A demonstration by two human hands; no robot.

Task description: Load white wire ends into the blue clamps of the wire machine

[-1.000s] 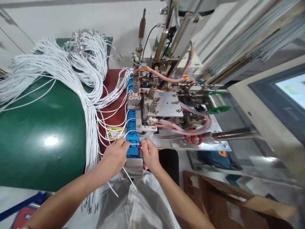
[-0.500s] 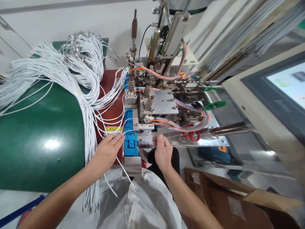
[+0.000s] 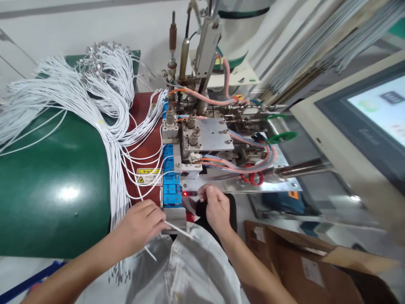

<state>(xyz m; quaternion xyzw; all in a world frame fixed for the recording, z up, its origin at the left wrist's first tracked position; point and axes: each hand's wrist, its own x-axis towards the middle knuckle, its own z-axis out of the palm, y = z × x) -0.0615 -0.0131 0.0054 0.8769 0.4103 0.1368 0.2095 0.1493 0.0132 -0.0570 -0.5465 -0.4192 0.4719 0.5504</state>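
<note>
My left hand [image 3: 145, 219] is closed on a white wire [image 3: 179, 230], whose free end sticks out past the fingertips to the right, over my lap. Just above that hand runs a row of blue clamp blocks [image 3: 171, 198] along the machine's left side, with several white wires leading into it. My right hand [image 3: 217, 207] is held with curled fingers by the machine's front edge, right of a small glowing red light [image 3: 185, 194]. Whatever its fingertips pinch, if anything, cannot be made out.
A thick bundle of white wires [image 3: 109, 139] drapes over a green surface [image 3: 57, 181] at left. The machine [image 3: 209, 135] with orange hoses stands ahead. A screen [image 3: 373, 114] juts in at right, above cardboard boxes [image 3: 291, 253].
My left hand has moved down from the blue blocks and closed on a wire, uncovering a yellow warning label. My right hand stays nearly in place. The red light now shows.
</note>
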